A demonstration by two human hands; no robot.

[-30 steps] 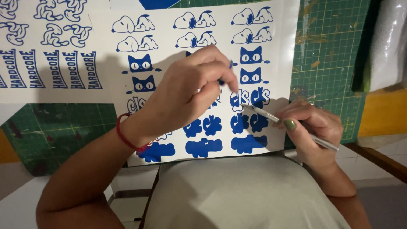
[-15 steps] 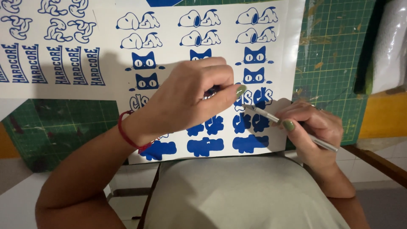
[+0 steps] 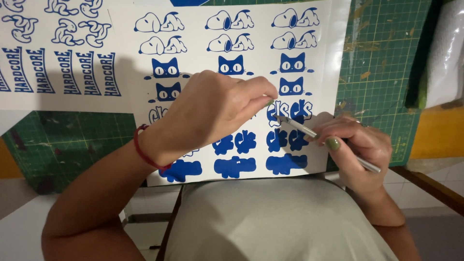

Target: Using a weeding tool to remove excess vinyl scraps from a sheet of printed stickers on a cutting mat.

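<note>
My left hand (image 3: 212,113) slid right along the sticker sheet (image 3: 333,58), pinching by the weeding tool (image 3: 309,131) my right hand (image 3: 360,150) grips.

Sticker sheet (image 3: 251,63): smooth, slightly glossy white backing, solid blue vinyl shapes. Tool (image 3: 328,145): slim, bright polished metal. Cutting mat (image 3: 386,72): matt green, gridded, scuffed and stained. Bracelet (image 3: 145,152): red cord. Shirt (image 3: 270,222): matt grey cloth. Table edge (image 3: 430,186): brown wood.
</note>
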